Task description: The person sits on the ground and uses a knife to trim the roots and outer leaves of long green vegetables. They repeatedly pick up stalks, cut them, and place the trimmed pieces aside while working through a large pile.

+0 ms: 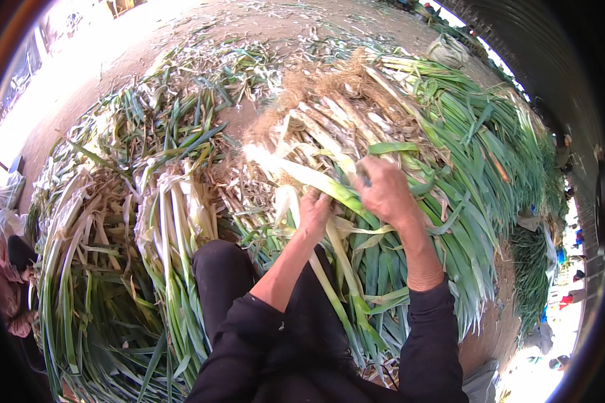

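Note:
My left hand has its fingers closed around a thick leek, whose white end points up and left. At the leek's green part, my right hand is curled close beside or on it; whether it grips a leaf is unclear. Under and beyond both hands lies a large heap of unpeeled leeks with brown roots and dry outer skins. Below my left hand, a few leeks with pale stems slant down past my knee. Peeled-looking leeks lie to the left of my leg.
Stripped leaves and scraps cover the dirt ground at the upper left. Long green leek tops spread to the right. Another person is at the far left edge, beside the left pile. A pale sack stands at the back right.

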Action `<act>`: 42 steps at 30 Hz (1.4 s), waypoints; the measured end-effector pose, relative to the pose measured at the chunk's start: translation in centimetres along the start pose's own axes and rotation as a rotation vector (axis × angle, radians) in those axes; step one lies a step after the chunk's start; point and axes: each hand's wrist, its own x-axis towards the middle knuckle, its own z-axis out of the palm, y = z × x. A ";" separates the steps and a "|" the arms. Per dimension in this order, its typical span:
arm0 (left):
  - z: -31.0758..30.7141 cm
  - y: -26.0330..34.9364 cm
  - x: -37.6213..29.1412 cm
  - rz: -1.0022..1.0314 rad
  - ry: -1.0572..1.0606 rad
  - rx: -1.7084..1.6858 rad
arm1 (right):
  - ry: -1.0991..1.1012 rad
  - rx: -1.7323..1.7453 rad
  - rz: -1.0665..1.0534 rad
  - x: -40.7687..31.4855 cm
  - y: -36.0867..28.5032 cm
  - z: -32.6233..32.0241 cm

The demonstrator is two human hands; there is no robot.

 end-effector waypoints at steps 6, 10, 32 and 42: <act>-0.1 0.8 0.4 0.227 -0.043 0.337 | -0.120 -0.265 -0.085 -2.7 -0.1 3.1; 1.7 1.3 1.1 0.223 0.066 0.448 | -0.044 -0.411 -0.219 -1.9 1.1 3.5; 0.4 8.0 -4.0 -0.061 -0.253 -0.455 | -0.016 0.249 0.236 -6.6 0.4 -0.9; -4.9 21.1 3.9 0.115 0.000 -0.896 | -0.230 0.077 0.118 -9.0 -1.3 -2.5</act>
